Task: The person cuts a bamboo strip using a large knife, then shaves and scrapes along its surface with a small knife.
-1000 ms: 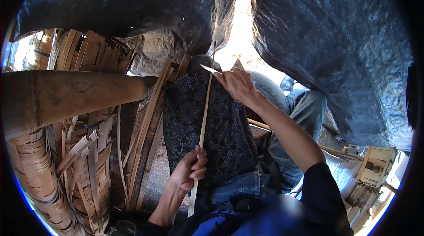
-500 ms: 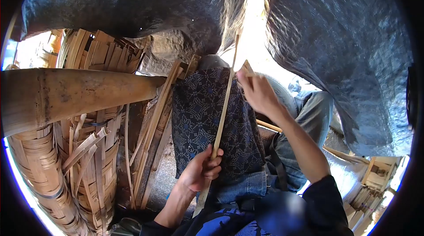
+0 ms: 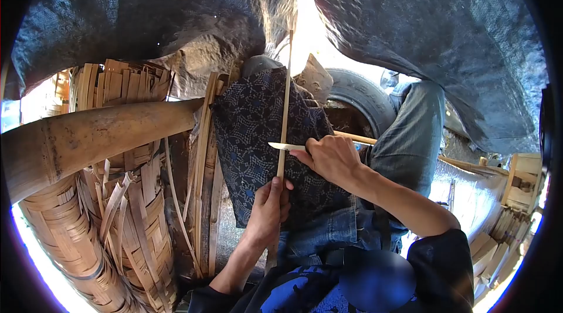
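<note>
A long thin bamboo strip (image 3: 287, 102) runs upright over a dark patterned cloth (image 3: 249, 119) laid across my leg. My left hand (image 3: 270, 204) is closed round the lower part of the strip. Just above it, my right hand (image 3: 331, 157) grips a knife, and only the pale blade (image 3: 284, 146) shows. The blade lies across the strip, pointing left, with my right thumb close by the strip. The knife's handle is hidden inside my right fist.
A thick bamboo pole (image 3: 111, 134) juts in from the left above woven bamboo baskets (image 3: 64, 234). Upright slats (image 3: 203, 196) stand left of the cloth. A tire (image 3: 366, 96) lies beyond my knee, and dark tarps (image 3: 428, 37) hang ahead.
My right hand has come down the strip with the knife, from near its upper part to just above my left hand. The view has shifted, and my left hand still holds the strip.
</note>
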`<action>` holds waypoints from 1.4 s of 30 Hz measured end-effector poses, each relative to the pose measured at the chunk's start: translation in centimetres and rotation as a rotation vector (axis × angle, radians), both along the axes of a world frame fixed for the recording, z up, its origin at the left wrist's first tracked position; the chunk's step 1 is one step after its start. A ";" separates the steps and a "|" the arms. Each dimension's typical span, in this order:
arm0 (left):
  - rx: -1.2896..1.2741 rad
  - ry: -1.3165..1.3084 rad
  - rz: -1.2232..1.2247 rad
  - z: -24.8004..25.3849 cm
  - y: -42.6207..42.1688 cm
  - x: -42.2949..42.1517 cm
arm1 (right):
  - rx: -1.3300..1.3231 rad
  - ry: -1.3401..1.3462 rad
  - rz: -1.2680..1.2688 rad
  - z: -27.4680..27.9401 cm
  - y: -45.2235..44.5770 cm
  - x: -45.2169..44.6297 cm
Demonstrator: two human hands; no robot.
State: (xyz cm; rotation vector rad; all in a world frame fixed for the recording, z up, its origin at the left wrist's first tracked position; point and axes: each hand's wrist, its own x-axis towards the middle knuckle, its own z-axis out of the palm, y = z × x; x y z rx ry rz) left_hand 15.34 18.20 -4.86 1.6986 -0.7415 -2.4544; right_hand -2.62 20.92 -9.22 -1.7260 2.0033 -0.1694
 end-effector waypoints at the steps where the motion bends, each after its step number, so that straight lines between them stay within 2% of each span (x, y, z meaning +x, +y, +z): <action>1: -0.001 0.000 0.001 -0.1 0.0 0.0 | -0.001 0.000 0.001 -0.1 0.0 0.0; 4: -0.017 0.010 0.003 -0.3 0.3 0.0 | 0.012 0.024 0.013 -0.4 -0.1 0.0; 7: 0.019 0.006 0.009 -0.1 0.8 -0.1 | 0.072 -0.004 -0.118 -1.1 -0.9 -0.5; 9: 0.031 0.031 -0.009 -0.1 1.1 -0.1 | -0.089 0.016 -0.150 -2.4 -2.3 -2.0; 13: 0.065 0.044 -0.003 0.4 0.0 -0.2 | -0.055 -0.109 -0.194 -0.1 -3.0 -2.3; 15: 0.075 0.064 0.020 0.2 -0.1 -0.1 | -0.157 -0.079 -0.094 0.1 -1.5 -1.3; 17: 0.092 0.082 0.034 -0.1 0.0 -0.1 | -0.009 -0.092 -0.023 0.3 -0.3 -0.7; 23: -0.019 0.027 -0.030 -0.4 0.6 -0.4 | -0.026 0.032 -0.004 -1.3 -0.4 -0.4; 25: -0.024 -0.011 -0.064 -0.1 1.3 -0.3 | 0.000 0.056 -0.202 -2.1 -1.9 -1.7; 28: -0.017 0.004 -0.038 -0.1 0.9 -0.3 | -0.104 0.059 -0.157 -3.4 -2.7 -2.7; 33: 0.053 0.046 -0.012 0.1 -0.2 -0.2 | -0.133 -0.128 -0.214 -1.0 -2.3 -2.4; 35: 0.060 0.073 0.013 0.1 -0.1 -0.1 | -0.028 -0.183 -0.185 -0.1 -1.4 -1.5; 37: 0.049 0.059 -0.001 0.0 0.3 0.1 | 0.007 -0.118 -0.163 0.0 -0.5 -1.0; 41: -0.002 0.022 -0.059 0.2 1.0 0.0 | -0.040 -0.021 -0.274 -3.0 -2.2 -1.9; 42: -0.004 0.017 -0.059 0.1 0.9 0.1 | -0.059 -0.020 -0.220 -3.1 -2.7 -2.5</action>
